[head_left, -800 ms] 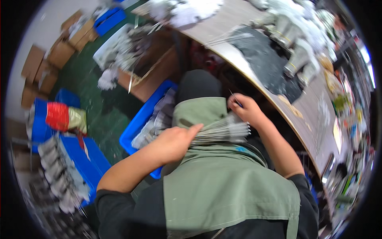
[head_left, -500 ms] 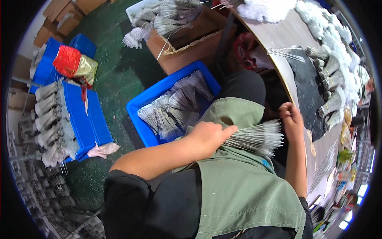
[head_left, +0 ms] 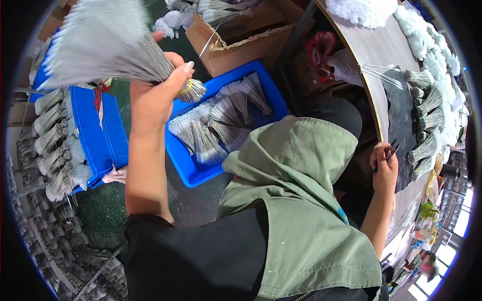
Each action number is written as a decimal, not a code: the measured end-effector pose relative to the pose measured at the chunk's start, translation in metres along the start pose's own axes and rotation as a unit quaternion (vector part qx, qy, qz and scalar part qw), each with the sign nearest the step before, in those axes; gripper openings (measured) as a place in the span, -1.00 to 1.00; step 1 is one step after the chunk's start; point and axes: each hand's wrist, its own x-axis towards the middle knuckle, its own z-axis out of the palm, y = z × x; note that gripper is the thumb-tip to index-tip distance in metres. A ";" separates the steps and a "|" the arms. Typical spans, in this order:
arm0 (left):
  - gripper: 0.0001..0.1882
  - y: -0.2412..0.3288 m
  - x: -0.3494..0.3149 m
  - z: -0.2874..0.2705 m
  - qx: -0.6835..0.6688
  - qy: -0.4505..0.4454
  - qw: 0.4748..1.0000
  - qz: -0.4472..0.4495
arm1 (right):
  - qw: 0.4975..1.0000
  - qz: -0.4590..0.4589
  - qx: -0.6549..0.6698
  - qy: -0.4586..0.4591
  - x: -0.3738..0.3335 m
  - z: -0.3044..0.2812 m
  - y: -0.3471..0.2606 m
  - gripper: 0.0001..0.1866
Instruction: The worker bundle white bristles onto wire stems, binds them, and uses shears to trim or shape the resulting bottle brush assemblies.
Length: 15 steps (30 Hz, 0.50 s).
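My left hand [head_left: 158, 95] is closed around a thick bundle of thin wire brushes [head_left: 108, 47], raised at the upper left. Their pale bristled ends fan out to the left, blurred by motion. A yellow band [head_left: 187, 90] circles the wire ends just beyond my fingers. At the table's edge my right hand [head_left: 384, 168] grips a small dark pointed tool [head_left: 395, 147]; its kind I cannot make out. A blue bin [head_left: 190, 176] holding several brush bundles [head_left: 221, 123] stands on the floor between my arms. Green cloth [head_left: 296, 155] covers my lap.
On the table [head_left: 364, 42] at the right lie banded bundles [head_left: 432, 118], loose wires [head_left: 381, 72] and a black mat [head_left: 399, 108]. A cardboard box [head_left: 241, 47] stands beyond the bin. Another blue container [head_left: 98, 130] and stacked bundles [head_left: 50, 135] are at the left.
My left hand has swung from my lap up to the left, carrying the brush bundle. My right hand has moved slightly nearer along the table edge, and the dark tool now shows in it.
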 end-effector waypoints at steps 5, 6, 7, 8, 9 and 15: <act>-0.51 -0.124 -0.010 -0.034 0.558 -0.090 0.824 -0.020 | 0.999 0.026 -0.024 0.008 -0.008 -0.002 0.012 -0.84; -0.51 -0.156 -0.025 -0.040 0.575 -0.159 0.798 -0.090 | 0.999 0.035 -0.026 0.007 -0.010 -0.004 0.016 -0.86; -0.52 -0.179 -0.035 -0.034 0.600 -0.236 0.747 -0.161 | 0.998 0.047 -0.028 0.011 -0.014 -0.006 0.021 -0.87; -0.52 -0.207 -0.050 -0.035 0.600 -0.261 0.735 -0.178 | 0.998 0.051 -0.037 0.021 -0.018 -0.007 0.024 -0.88; -0.53 -0.226 -0.058 -0.028 0.612 -0.280 0.712 -0.200 | 0.997 0.057 -0.048 0.035 -0.023 -0.009 0.026 -0.89; -0.29 -0.263 -0.025 0.014 0.623 -0.472 0.609 -0.131 | 0.990 0.099 -0.090 0.039 -0.042 -0.006 0.012 -0.82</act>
